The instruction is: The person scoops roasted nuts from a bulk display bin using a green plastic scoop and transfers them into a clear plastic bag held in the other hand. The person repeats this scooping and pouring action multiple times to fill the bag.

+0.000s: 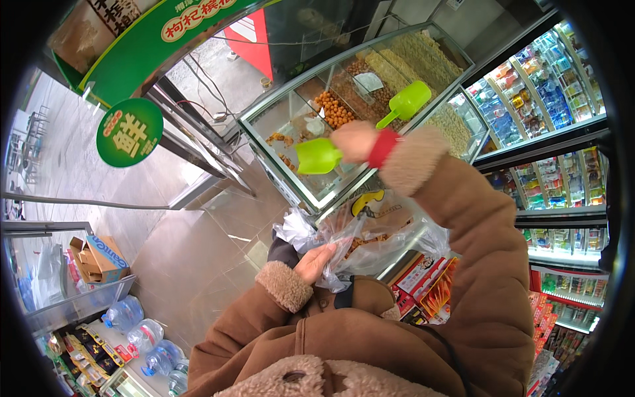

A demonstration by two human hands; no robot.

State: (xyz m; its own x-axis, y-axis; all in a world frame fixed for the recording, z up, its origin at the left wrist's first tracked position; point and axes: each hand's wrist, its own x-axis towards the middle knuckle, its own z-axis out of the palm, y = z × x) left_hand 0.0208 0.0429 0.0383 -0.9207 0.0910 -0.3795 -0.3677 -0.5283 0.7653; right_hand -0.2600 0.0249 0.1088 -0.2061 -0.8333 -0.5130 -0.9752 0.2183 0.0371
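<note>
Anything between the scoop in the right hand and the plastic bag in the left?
Nothing visible. The right hand holds the green scoop above the glass bin case; the clear plastic bag hangs lower, gripped by the left hand. Only the case's front frame edge lies between them.

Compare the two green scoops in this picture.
The near scoop is gripped in the right hand above the glass case; the far scoop lies unheld inside the case among the snacks. The near one shows its open bowl; the far one also shows its handle. Both are bright green plastic.
</note>
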